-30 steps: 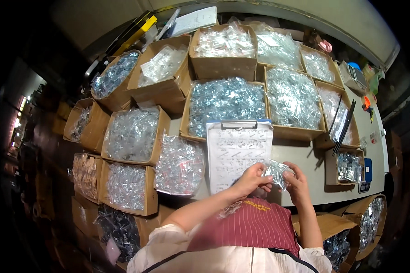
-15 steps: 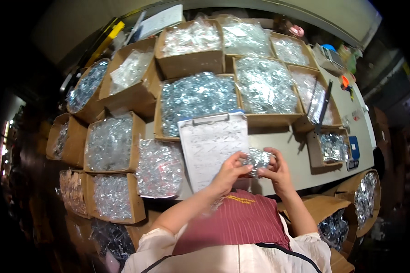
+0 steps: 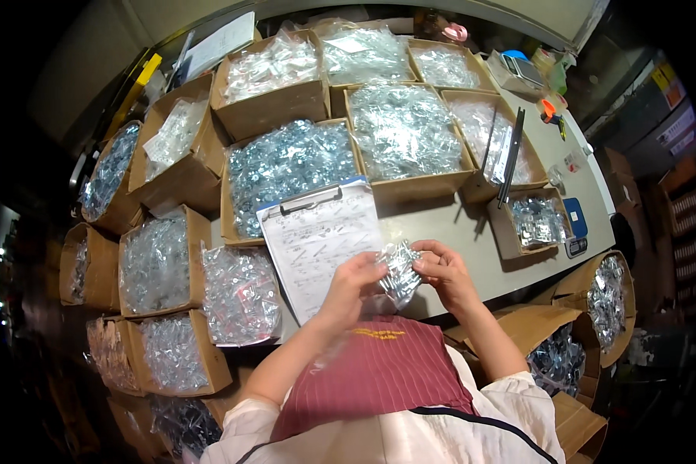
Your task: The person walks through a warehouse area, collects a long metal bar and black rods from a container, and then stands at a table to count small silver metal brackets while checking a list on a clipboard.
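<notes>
Both hands on one bag: left hand (image 3: 354, 284) pinches its left side, right hand (image 3: 445, 272) pinches the right, thumbs and fingers closed on the film. It's one clear plastic bag of silvery metal parts (image 3: 400, 274), held up over the table's near edge, just in front of the maroon pinstriped apron (image 3: 371, 379). Piece count inside: can't tell.

One clipboard (image 3: 317, 240) with paper sheets sits just left of the bag; left hand and forearm block its lower right corner. Its clip end hides the front of the carton of bluish-silver packets (image 3: 290, 174). That's one of three cartons in the row behind, with the carton of shiny clear packets (image 3: 406, 127) and the carton holding black strips (image 3: 506, 166).

Right: one small carton (image 3: 514, 236), one blue-cased device (image 3: 574, 216) beside it. Left: four cartons, two by two, plus one clear-bagged heap (image 3: 241, 298) near the clipboard. Two more cartons by the right elbow.
</notes>
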Demonstrator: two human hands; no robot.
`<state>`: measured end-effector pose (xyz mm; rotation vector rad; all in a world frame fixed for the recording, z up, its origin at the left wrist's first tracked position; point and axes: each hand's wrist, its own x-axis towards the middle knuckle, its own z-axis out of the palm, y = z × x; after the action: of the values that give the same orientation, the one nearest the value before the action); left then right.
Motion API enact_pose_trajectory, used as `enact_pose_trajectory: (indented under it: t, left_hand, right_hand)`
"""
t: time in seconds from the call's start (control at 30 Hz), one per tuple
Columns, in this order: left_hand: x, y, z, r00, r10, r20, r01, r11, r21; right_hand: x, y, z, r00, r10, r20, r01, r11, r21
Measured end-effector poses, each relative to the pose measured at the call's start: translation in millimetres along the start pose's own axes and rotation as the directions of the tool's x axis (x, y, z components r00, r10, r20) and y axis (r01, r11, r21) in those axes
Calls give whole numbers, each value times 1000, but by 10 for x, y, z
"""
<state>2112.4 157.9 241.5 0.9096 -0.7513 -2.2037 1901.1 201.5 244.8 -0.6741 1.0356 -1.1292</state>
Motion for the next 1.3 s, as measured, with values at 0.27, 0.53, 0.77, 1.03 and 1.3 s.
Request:
enact_pose_trajectory:
  t: [0.27, 0.53, 0.77, 1.03, 1.3]
  left_hand:
    - [40, -67, 2, 995, 83, 56, -85, 995, 43]
    - [17, 29, -88, 983, -76, 169, 54, 990, 130]
    - [9, 108, 54, 998, -50, -31, 44, 988, -148]
    - [72, 17, -144, 998, 39, 42, -42, 997, 64]
    - [73, -12, -4, 997, 53, 57, -54, 999, 6]
  right_hand:
    - [-16, 7, 46, 999, -52, 1, 52, 997, 53]
    - [36, -52, -54, 983, 174, 62, -181, 974, 137]
    - [32, 5, 55, 996, 89, -20, -85, 986, 143]
    - [38, -61, 18, 978, 192, 81, -202, 968, 145]
    - [4, 41, 57, 997, 77, 29, -74, 994, -79]
